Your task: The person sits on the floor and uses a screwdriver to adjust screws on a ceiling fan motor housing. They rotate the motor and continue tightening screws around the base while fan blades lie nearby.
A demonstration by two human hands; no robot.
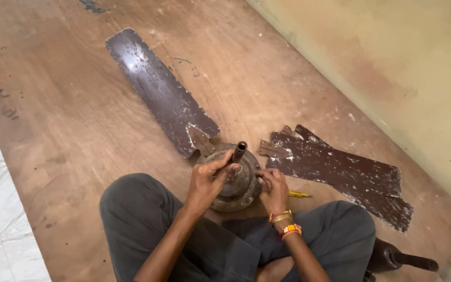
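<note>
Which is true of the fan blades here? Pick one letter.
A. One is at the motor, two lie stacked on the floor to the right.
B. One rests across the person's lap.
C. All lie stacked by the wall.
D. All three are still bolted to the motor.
A: one fan blade reaches the motor between the hands, while two blades lie overlapped on the wooden floor at right.

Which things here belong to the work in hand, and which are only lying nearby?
In hand: fan motor, held by left hand and right hand; attached blade; yellow tool beside the right hand.

Lying about: two loose blades; dark metal part by the knee.
</note>
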